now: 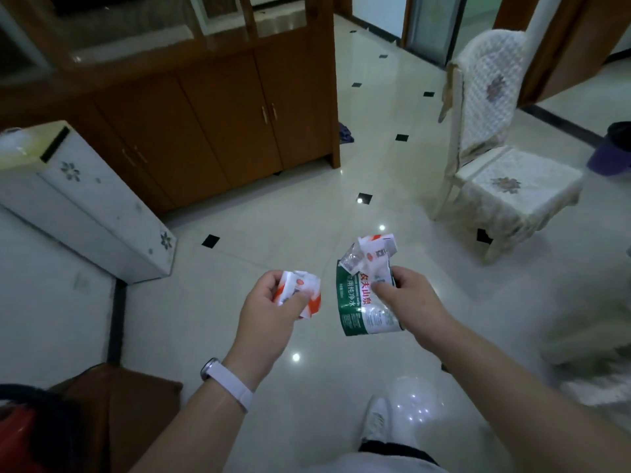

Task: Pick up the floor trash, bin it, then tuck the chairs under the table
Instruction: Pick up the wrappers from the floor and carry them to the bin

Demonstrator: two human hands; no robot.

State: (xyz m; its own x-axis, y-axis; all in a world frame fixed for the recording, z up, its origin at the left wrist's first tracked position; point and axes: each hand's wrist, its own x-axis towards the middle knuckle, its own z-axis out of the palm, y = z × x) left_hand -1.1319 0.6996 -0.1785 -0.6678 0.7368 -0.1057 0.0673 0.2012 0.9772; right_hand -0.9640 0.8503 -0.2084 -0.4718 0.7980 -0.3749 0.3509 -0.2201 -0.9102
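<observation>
L grip (pixel 269 308) clenched round a crumpled white-and-orange wrapper (pixel 307 290), thumb pressed on top; R grip (pixel 409 298) pinches a green-and-white bottle label (pixel 355 312), flat but creased, w/ red and white Chinese print; a second crumpled wrapper (pixel 375 249), white w/ orange, and a scrap of clear plastic (pixel 351 259) are bunched at the label's top edge in the same grip; all this trash is held in the air over the glossy pale tile floor (pixel 290 216); L wrist wears a white band (pixel 232 384); cream lace-covered chair (pixel 495 172) stands alone, upper R; brown wooden cabinet (pixel 222 131) upper L; white flower-trimmed unit (pixel 85 206) just in front of it; purple tub (pixel 607 155) at R edge, partly cut off.
</observation>
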